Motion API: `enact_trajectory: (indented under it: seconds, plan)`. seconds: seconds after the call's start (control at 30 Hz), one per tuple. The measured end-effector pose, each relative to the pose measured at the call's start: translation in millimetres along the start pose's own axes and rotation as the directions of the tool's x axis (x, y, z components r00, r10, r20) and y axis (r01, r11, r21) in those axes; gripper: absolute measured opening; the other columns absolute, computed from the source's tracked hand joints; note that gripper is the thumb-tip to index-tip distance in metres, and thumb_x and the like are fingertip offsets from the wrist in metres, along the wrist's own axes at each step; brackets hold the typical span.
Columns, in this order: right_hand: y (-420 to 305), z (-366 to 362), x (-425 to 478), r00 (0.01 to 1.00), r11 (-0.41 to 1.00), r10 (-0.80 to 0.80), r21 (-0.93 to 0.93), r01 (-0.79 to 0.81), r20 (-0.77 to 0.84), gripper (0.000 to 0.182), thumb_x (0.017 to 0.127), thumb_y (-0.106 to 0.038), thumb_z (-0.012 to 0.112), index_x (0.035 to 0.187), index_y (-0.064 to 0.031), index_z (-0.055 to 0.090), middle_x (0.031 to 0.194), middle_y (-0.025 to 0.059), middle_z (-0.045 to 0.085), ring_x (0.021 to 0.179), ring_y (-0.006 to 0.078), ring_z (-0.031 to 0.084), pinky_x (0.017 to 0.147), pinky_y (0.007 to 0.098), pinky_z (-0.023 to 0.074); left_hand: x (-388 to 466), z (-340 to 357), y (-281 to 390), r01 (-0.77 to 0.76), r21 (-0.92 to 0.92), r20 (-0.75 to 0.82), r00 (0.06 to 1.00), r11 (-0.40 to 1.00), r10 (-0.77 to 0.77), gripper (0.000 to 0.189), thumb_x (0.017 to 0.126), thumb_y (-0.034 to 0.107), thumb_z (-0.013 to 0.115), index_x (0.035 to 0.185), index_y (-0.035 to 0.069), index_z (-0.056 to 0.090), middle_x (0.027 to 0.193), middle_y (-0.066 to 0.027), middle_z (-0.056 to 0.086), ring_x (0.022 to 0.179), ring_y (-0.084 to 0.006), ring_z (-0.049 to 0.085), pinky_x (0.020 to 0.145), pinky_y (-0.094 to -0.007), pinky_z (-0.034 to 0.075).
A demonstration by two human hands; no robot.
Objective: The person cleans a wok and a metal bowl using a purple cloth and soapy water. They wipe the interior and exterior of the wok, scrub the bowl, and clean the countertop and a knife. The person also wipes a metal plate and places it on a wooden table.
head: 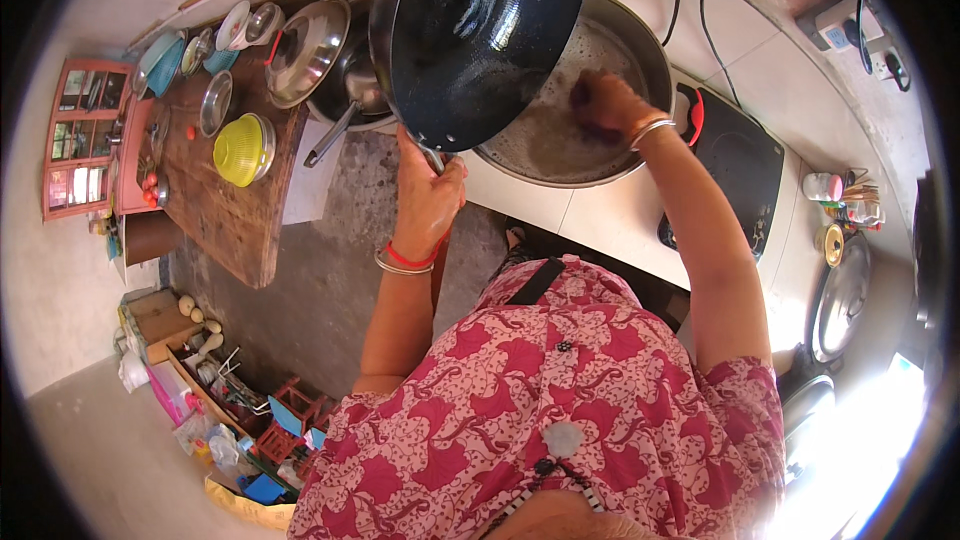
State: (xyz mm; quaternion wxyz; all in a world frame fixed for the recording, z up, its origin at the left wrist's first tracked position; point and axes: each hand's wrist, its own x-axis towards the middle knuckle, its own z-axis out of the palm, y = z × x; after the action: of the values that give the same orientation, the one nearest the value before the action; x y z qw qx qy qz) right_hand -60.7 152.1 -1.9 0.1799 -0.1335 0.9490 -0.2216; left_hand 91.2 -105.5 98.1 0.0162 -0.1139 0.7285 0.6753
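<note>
My left hand (pixel 431 184) grips the handle of a dark wok (pixel 480 37), which is tilted over the left part of a large round metal basin (pixel 660 67). The wok's inside looks wet and shiny. Foamy, murkish water (pixel 540 150) fills the basin. Over this water is my right hand (pixel 607 105), its fingers curled around something dark and blurred that I cannot name. Whether the fingertips dip into the water is hard to tell. The wok hides the basin's left side.
Right of the basin, a black cooktop (pixel 731 157) lies on the tiled counter (pixel 600 214). At left, a wooden table (pixel 225 232) bears a yellow-green colander (pixel 240 150) and bowls. A metal lid (pixel 307 52) and a long-handled metal ladle or pan (pixel 330 135) are left of the wok.
</note>
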Motion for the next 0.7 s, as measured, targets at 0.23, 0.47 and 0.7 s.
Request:
enact_trajectory:
  seconds: [0.23, 0.47, 0.7]
  plan:
    - [-16.7, -13.2, -4.7, 1.000, 0.992, 0.014, 0.127, -0.016, 0.016, 0.029, 0.086, -0.017, 0.061, 0.107, 0.0022, 0.060, 0.099, 0.0212, 0.066, 0.090, 0.0299, 0.066, 0.077, 0.0373, 0.0524, 5.0, -1.8, -17.3, -0.105, 0.073, -0.030, 0.994, 0.992, 0.107, 0.070, 0.081, -0.011, 0.047, 0.141, 0.008, 0.017, 0.082, -0.0090, 0.054, 0.049, -0.0094, 0.049, 0.043, -0.0243, 0.041]
    - [-23.1, -33.5, 23.4, 0.976, 0.010, 0.172, 0.991, 0.130, -0.130, 0.022, 0.089, -0.012, 0.059, 0.105, 0.0023, 0.055, 0.092, 0.0117, 0.064, 0.079, 0.0195, 0.063, 0.067, 0.0307, 0.0531, 6.1, 6.1, -8.7, 0.039, -0.032, 0.077, 0.996, 0.999, -0.036, 0.072, 0.081, -0.010, 0.046, 0.142, 0.011, 0.015, 0.079, -0.0088, 0.054, 0.048, -0.0103, 0.048, 0.043, -0.0229, 0.040]
    - [-44.1, -75.0, 96.0, 0.754, 0.169, 0.335, 0.823, 0.543, -0.566, 0.023, 0.090, -0.011, 0.057, 0.109, -0.0004, 0.050, 0.088, 0.0143, 0.064, 0.074, 0.0216, 0.065, 0.067, 0.0321, 0.0538, 17.0, 13.9, -19.5, 0.129, -0.076, 0.238, 0.965, 0.989, -0.108, 0.060, 0.082, -0.010, 0.047, 0.134, 0.008, 0.023, 0.079, -0.0097, 0.053, 0.050, -0.0121, 0.049, 0.041, -0.0232, 0.040]
